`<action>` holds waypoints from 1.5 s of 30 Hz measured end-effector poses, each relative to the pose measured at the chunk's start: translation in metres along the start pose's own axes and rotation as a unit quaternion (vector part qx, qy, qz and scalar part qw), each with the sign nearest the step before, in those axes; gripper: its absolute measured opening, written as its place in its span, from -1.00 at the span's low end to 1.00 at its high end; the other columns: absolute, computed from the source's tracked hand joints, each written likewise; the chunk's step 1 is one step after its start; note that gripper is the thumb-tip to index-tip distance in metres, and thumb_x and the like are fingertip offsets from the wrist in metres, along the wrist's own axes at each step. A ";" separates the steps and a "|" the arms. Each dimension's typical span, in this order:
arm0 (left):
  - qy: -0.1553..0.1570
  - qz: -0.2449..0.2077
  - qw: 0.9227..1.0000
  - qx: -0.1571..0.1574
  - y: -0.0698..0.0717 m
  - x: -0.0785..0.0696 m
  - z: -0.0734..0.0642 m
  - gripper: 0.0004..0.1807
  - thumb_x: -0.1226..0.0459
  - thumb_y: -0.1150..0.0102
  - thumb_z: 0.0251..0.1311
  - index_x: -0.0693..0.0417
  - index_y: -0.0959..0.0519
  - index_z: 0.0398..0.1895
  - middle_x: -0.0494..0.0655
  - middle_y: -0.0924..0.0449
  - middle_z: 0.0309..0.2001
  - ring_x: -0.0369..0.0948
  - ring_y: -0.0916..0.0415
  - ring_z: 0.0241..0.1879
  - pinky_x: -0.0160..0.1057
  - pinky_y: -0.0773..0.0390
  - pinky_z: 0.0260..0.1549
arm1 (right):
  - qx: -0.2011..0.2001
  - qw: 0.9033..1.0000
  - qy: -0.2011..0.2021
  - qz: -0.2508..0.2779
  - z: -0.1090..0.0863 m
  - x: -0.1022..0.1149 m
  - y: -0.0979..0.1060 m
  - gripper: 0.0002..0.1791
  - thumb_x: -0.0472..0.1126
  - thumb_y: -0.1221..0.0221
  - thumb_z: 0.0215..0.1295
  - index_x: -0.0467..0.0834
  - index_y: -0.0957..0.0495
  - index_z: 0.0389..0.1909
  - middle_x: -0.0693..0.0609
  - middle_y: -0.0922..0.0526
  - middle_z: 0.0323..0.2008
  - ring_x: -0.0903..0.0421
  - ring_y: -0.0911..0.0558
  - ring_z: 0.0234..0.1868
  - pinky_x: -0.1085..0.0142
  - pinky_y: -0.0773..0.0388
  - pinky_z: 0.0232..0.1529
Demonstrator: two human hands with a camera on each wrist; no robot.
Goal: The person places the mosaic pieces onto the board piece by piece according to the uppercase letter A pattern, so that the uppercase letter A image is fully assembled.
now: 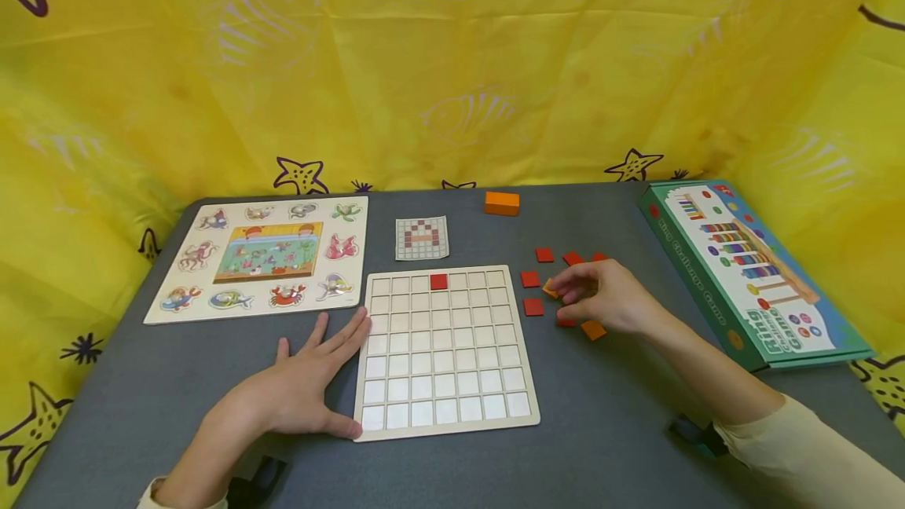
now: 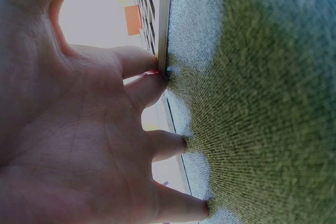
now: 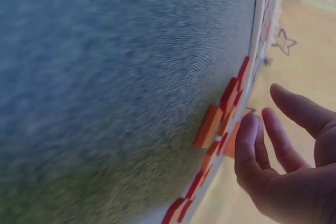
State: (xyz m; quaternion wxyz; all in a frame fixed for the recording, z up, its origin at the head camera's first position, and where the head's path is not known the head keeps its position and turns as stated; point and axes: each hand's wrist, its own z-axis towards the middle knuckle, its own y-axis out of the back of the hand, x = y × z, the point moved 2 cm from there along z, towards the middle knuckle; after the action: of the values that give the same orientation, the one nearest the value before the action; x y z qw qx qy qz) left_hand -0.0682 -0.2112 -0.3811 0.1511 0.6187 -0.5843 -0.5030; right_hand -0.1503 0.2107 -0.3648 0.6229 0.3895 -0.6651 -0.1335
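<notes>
A wooden grid board (image 1: pixel 433 342) lies on the table with one red square tile (image 1: pixel 439 281) in its top row. My left hand (image 1: pixel 300 387) rests beside it with fingers spread, thumb and index fingertip touching its left edge. In the left wrist view, the fingertips of the left hand (image 2: pixel 89 129) press on the grey cloth. Right of the board, my right hand (image 1: pixel 611 301) hovers over loose red tiles (image 1: pixel 533 307) and an orange tile (image 1: pixel 594 329). Its thumb and fingers stand apart in the right wrist view, and nothing shows between them. Another orange tile (image 1: pixel 549 287) lies near its fingertips, partly hidden.
Behind the board lies a small pattern card (image 1: pixel 422 238) with coloured squares. An orange block (image 1: pixel 502 203) stands at the back. A sea-animal puzzle board (image 1: pixel 205 289) is at left, and a green Ring Challenge Game box (image 1: pixel 707 281) at right. Yellow cloth (image 1: pixel 452 61) hangs behind the table.
</notes>
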 end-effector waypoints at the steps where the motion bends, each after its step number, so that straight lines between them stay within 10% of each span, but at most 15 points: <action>1: -0.001 0.000 1.000 -0.001 0.000 0.000 0.000 0.52 -0.29 -0.62 -0.24 -0.28 0.19 0.73 -0.24 0.40 0.73 0.39 0.48 0.63 0.79 0.39 0.12 | 0.000 1.000 -0.004 -0.002 -0.001 -0.002 0.001 -0.59 -0.21 -0.57 0.08 -0.16 -0.76 -0.02 -0.06 -0.80 -0.14 0.10 -0.70 -0.15 0.33 -0.64 -0.14; 45: 0.001 0.000 1.000 -0.005 0.001 -0.003 -0.003 0.50 -0.26 -0.64 -0.21 -0.27 0.17 0.73 -0.25 0.38 0.73 0.36 0.48 0.63 0.77 0.40 0.17 | -0.002 0.997 -0.002 -0.073 -0.002 -0.018 -0.007 -0.68 -0.31 -0.53 -0.04 -0.03 -0.81 -0.19 0.08 -0.74 -0.30 0.13 -0.62 -0.21 0.27 -0.55 -0.18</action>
State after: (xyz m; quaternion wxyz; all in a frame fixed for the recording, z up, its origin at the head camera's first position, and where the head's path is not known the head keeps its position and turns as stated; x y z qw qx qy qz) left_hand -0.0657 -0.2106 -0.3773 0.1542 0.6185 -0.5817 -0.5053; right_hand -0.1475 0.2189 -0.3822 0.6111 0.4354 -0.6358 -0.1809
